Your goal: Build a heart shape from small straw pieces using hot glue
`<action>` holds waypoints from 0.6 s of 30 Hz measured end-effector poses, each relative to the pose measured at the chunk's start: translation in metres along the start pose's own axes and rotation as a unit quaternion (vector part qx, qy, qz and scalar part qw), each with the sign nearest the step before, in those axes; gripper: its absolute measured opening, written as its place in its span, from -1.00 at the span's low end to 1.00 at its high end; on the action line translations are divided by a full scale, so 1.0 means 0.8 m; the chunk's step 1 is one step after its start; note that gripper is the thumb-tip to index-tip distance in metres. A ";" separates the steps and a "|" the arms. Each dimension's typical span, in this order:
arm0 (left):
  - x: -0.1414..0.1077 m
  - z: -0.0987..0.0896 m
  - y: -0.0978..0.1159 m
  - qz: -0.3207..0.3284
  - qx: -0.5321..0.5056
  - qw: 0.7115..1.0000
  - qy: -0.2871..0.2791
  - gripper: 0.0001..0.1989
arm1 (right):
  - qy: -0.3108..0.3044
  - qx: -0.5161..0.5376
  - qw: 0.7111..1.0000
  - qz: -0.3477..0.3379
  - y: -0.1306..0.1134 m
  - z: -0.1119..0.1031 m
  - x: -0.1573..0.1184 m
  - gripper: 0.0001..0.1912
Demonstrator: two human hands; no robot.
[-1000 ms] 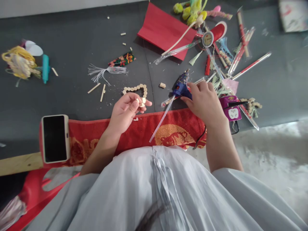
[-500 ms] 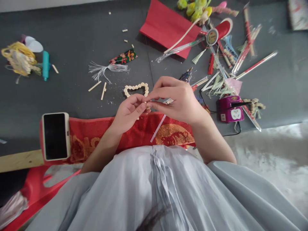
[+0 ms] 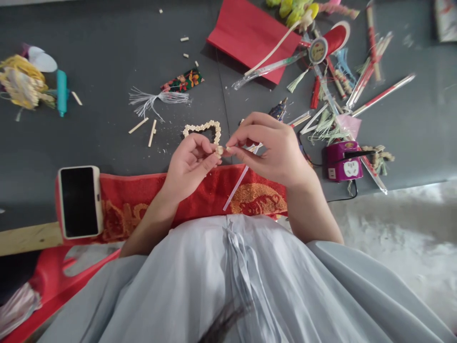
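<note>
My left hand (image 3: 191,166) is closed, thumb and forefinger pinching the end of a cream beaded strand (image 3: 202,127). The strand arcs over the dark table just beyond the fingers, its bumpy pieces looking like small beads or buds. My right hand (image 3: 269,150) is closed too, its thumb and forefinger pressed together on a tiny cream piece (image 3: 228,148) whose kind is too small to make out. Only a narrow gap parts the two sets of fingertips. Below them lies a red towel (image 3: 200,195) with a thin translucent stick (image 3: 235,188) across it.
A phone (image 3: 79,202) lies on the towel's left end. Cream sticks (image 3: 138,126), a white thread bundle (image 3: 157,98) and a patterned strip (image 3: 183,81) lie beyond my left hand. At right are red paper (image 3: 250,38), a red thread spool (image 3: 335,40), wrapped sticks and a purple power adapter (image 3: 343,162).
My right fingertips have drawn a little to the right, away from my left ones, so the cream pieces between them show more clearly. The view has shifted slightly.
</note>
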State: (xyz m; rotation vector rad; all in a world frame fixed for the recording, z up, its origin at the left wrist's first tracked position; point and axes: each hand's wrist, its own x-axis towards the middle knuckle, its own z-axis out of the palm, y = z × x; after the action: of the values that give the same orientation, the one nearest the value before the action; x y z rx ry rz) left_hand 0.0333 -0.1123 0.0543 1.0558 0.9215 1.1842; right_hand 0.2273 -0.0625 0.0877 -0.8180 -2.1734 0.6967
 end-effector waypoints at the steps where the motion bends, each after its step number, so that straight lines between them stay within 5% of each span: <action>1: -0.001 0.001 0.002 -0.002 0.010 1.000 0.009 -0.69 | 0.001 -0.003 1.000 -0.001 0.000 0.003 0.000 -0.90; 18: -0.009 0.017 0.024 -0.048 0.097 0.993 0.054 -0.70 | 0.037 -0.021 0.999 -0.023 0.008 0.024 -0.013 -0.87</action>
State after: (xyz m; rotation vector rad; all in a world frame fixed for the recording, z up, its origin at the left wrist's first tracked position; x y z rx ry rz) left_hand 0.0399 -0.1206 0.0764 1.0974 1.1791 1.0966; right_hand 0.2203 -0.0702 0.0672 -0.8000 -2.1389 0.5910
